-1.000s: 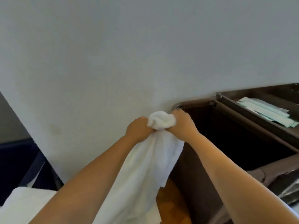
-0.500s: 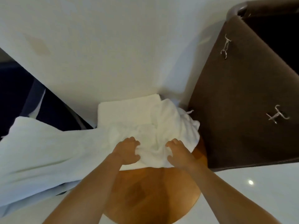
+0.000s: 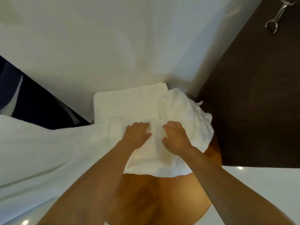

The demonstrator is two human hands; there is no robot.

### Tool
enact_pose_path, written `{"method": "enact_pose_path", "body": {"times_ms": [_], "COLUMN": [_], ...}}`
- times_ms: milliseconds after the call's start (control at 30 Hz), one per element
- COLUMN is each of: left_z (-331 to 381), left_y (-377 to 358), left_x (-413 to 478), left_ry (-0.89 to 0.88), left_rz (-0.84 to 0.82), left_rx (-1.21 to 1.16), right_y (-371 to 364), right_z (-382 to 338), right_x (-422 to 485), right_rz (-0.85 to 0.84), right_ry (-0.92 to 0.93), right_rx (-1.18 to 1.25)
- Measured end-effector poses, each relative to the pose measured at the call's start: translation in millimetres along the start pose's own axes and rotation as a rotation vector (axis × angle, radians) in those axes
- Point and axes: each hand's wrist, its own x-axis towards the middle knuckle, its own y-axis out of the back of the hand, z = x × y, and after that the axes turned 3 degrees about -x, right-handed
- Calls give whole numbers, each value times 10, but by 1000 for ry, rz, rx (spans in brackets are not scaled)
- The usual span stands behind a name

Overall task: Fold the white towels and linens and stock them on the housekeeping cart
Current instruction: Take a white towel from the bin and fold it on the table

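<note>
- Head view looks steeply down on a round wooden worktop that stands against a white wall.
- A crumpled towel, white, lies on the far part of the worktop, with its right edge hanging just beside the brown cart bag.
- The left hand rests on the towel's middle, fingers curled together and bunching a ridge of cloth.
- The right hand lies close beside it on the same towel, fingers spread apart and bent with the tips on the cloth; whether they pinch a fold I cannot tell, as the cloth there is washed out.
- A folded towel lies flat behind the crumpled one, against the wall and partly under it.
- A large white linen spreads away to the left.
- A metal clip hangs high on the cart bag.
</note>
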Motion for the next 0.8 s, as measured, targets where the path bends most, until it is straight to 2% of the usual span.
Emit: {"method": "enact_pose_path", "body": {"times_ms": [100,167,300,367,433,533,633,800], "left_z": [89,133,54,-42,-155,-296,-280,-111], "left_y": [-96,-116,39,170,276,290,293,198], "left_x": [92,61,-178,-388,-561,-588,-441,-183], "left_ry": [-5,-50,-76,-111,-131,-47,41,57], "left_rz": [22,96,338,439,352,195,201,193], "left_rx": [-64,-91,-547,-693,-644,-497,-524,-556], "right_y": [-132,-206,-226,-157,-75,-32,-19,-75], "right_z": [98,209,304,243,135,-42,-152,-138], "right_x": [-13,-49,-136,-131,-84,14,142,287], "right_rz": [-69,-111,-184,-126,-43,19,-2,-95], "right_ry": [-135,-223,-296,-275,-219,-109,-16,34], "right_rx": [-48,-59,-25,-101,-194,-233,-128,19]}}
